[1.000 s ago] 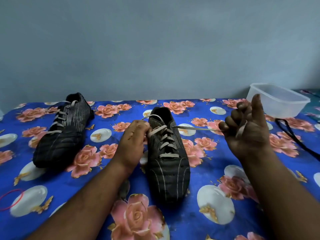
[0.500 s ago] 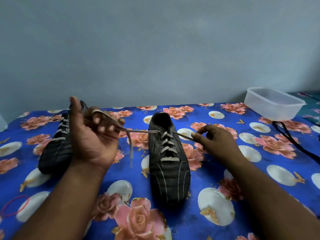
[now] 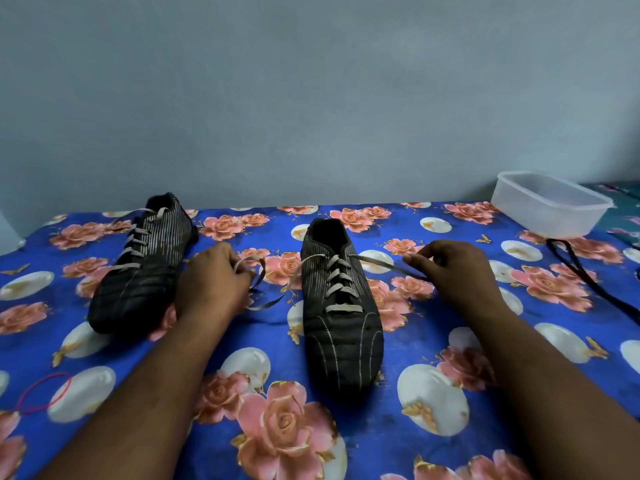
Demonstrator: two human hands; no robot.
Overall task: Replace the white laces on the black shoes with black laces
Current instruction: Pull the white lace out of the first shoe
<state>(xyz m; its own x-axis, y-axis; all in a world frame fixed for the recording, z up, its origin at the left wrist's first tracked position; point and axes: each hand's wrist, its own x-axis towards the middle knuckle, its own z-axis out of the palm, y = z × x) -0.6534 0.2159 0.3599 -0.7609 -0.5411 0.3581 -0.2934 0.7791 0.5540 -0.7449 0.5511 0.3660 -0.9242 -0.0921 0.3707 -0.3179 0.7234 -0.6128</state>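
Black shoe (image 3: 341, 306) with white lace (image 3: 337, 289) on the floral cloth (image 3: 398, 445), between left hand (image 3: 211, 282) and right hand (image 3: 453, 271), each pinching a lace end; second shoe (image 3: 142, 265), black laces (image 3: 585, 275) and plastic container (image 3: 550, 206) beyond.

The shoes (image 3: 341, 317) were black with thin pale stripes and white laces (image 3: 337, 284). The cloth (image 3: 398, 441) was blue with pink roses. The band (image 3: 45, 393) was pink.
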